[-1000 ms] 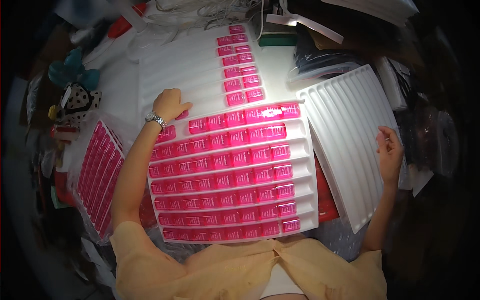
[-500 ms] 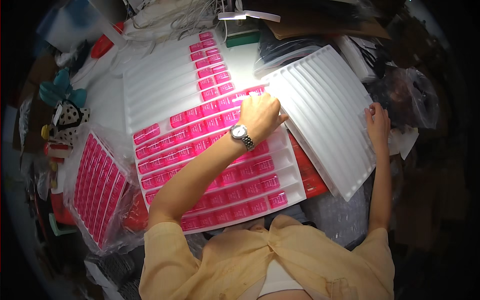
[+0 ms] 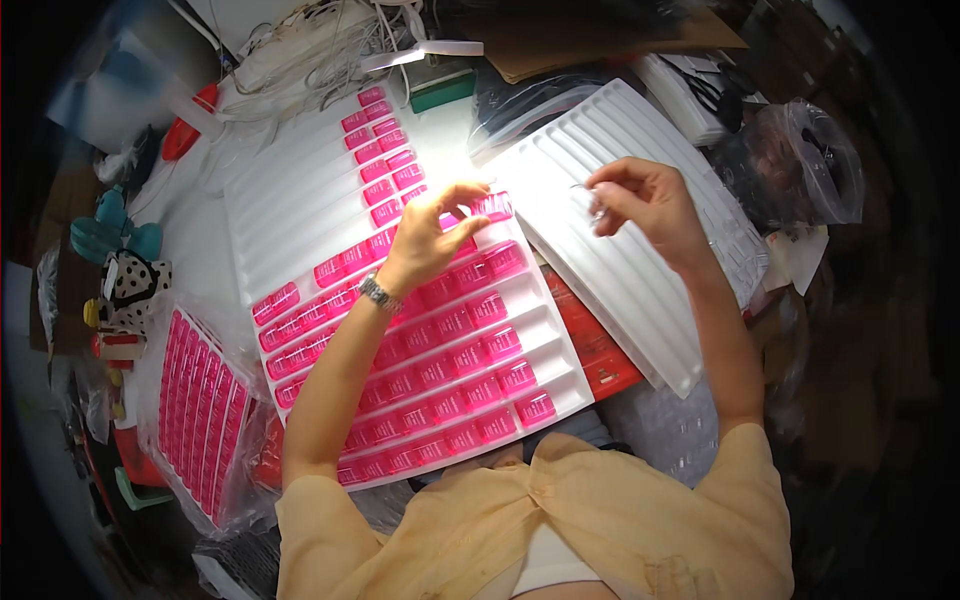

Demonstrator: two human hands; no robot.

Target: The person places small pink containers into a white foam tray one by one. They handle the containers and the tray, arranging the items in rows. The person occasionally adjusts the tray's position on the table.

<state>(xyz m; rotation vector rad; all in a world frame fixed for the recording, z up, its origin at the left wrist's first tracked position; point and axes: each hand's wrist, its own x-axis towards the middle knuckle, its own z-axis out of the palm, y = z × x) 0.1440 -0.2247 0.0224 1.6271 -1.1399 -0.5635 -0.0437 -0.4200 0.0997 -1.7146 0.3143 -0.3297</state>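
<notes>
A white ridged tray [image 3: 568, 385] lies in front of me, its grooves lined with rows of small bright pink rectangular pieces [image 3: 451, 371]. Over its far right part, my left hand [image 3: 430, 240] has thumb and forefinger apart beside a pink piece [image 3: 492, 207] at the end of a row. No object shows in that hand. To the right, above a white grooved tray [image 3: 640, 290] without pink pieces, my right hand [image 3: 650, 212] pinches a small clear, shiny piece [image 3: 597, 207]. Its exact kind is too small to make out.
Behind lies another white tray [image 3: 285, 215] with pink pieces along its right end. A plastic-wrapped pink sheet [image 3: 200, 415] is at the left. Cables [image 3: 310, 65], a green box [image 3: 442, 92] and a clear bag [image 3: 820, 165] sit around the far edges. Red packaging [image 3: 590, 335] shows between the trays.
My right hand has come up from the right tray's outer edge to above its middle, now pinching a small clear piece. My left hand has drawn back leftward, its fingers spreading. The view has shifted slightly.
</notes>
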